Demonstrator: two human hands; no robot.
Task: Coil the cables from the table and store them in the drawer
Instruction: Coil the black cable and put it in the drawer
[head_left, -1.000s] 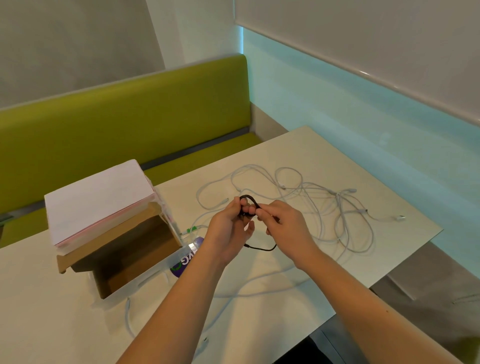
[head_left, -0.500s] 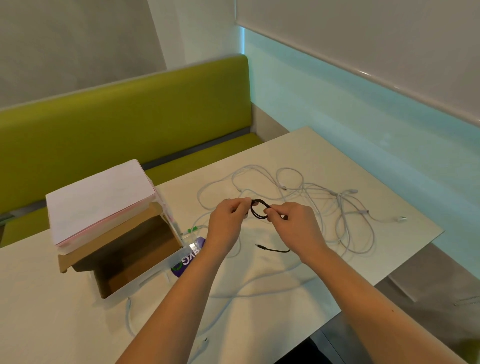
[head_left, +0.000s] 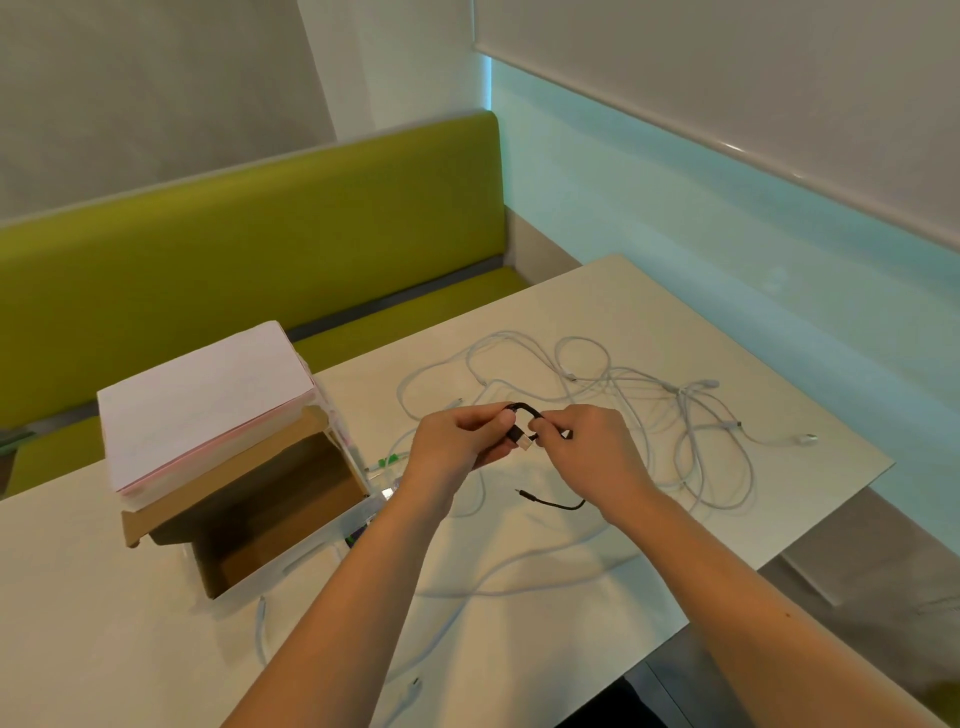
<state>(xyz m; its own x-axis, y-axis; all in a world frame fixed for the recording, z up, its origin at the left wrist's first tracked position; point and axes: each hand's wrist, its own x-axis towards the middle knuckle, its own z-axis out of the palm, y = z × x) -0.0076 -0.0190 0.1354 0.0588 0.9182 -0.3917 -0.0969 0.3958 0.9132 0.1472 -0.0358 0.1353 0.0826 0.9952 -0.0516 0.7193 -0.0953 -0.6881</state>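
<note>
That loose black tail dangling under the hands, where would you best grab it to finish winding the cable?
Probably just behind the thin plug tip of the black cable, pinched from above. The tail hangs free below the right hand, curving leftward over the table, so nothing blocks it there. The left hand already holds the loop.

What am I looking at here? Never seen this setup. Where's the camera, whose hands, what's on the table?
No robot: a person works with bare hands, and the one camera sits on their head, looking forward and down. The left hand and right hand both pinch a short black cable, bent into a loop between them; its free end hangs below the right hand. On the pale table lies a tangle of white cables, not yet coiled. To the left stands a small open drawer, with a stack of paper on top of its housing. Behind is a green bench.
</note>
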